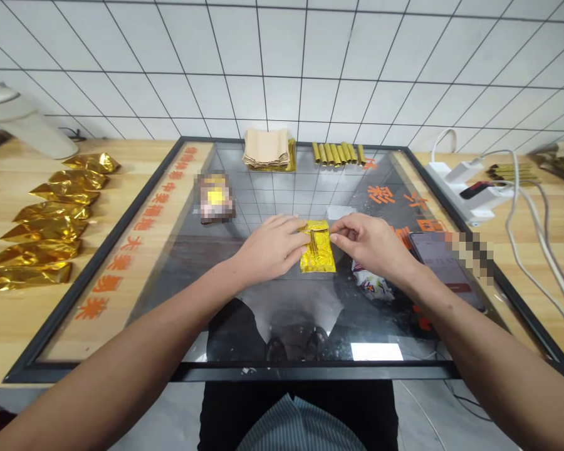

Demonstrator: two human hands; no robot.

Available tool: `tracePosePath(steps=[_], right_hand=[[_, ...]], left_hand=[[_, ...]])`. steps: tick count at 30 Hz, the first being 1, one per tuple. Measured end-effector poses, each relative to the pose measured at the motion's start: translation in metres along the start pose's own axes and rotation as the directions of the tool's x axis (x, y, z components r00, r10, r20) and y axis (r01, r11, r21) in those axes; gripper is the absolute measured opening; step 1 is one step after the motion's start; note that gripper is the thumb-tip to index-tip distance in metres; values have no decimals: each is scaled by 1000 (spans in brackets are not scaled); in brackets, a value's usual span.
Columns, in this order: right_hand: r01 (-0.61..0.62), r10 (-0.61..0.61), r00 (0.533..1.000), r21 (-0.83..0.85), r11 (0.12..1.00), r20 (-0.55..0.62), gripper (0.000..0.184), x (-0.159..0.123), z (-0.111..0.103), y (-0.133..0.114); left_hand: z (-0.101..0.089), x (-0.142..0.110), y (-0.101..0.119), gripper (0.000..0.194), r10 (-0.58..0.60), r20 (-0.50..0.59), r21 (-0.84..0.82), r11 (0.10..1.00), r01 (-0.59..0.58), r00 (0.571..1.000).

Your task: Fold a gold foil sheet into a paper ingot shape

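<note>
A small gold foil wrapper (pixel 324 258) lies flat on the dark glass panel in front of me, with a narrow folded strip in its middle. At its left edge, my left hand (pixel 279 245) grips the foil with bent fingers and thumb. My right hand (pixel 364 241) pinches the wrapper's upper right edge between thumb and fingertips. Partly under my right wrist is a crumpled white printed packet (pixel 372 283). Whether anything lies inside the foil cannot be made out.
Brown paper sheets (pixel 266 149) are stacked at the back beside several gold rolls (pixel 338 154). A blurred pack (pixel 215 197) sits left on the framed glass. Several gold foil cones (pixel 44 228) line the left. A phone (pixel 444 269) and a cabled power strip (pixel 460 188) stand right.
</note>
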State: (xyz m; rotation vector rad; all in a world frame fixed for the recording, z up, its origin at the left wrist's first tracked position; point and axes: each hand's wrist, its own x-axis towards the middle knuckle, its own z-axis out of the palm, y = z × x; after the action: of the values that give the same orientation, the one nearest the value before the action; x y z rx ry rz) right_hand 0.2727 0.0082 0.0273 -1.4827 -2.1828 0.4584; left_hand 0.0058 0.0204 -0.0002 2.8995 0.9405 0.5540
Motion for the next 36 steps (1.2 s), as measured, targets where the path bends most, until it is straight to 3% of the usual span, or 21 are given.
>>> tracePosePath(steps=[5,11,19,27,36], right_hand=[[254,-261,960,-79,964,-105,32,-1,8,2],[388,-391,920,-151,909,9,45,4,18,7],[417,-405,909,-153,896,101,51,12,26,7],[398,-378,915,-166,902,142,43,13,26,5],[400,-374,913,-181,899,163,44,14,27,5]], left_hand=[[4,1,2,26,11,-1,-48,999,-11,1000],[2,2,1,25,12,17,-72,997,-10,1000],[-1,2,2,29,25,40,-67,998,-22,999],[-1,0,6,34,-15,45,1,1000,15,999],[-1,-2,14,41,26,128,26,999,-30,991]])
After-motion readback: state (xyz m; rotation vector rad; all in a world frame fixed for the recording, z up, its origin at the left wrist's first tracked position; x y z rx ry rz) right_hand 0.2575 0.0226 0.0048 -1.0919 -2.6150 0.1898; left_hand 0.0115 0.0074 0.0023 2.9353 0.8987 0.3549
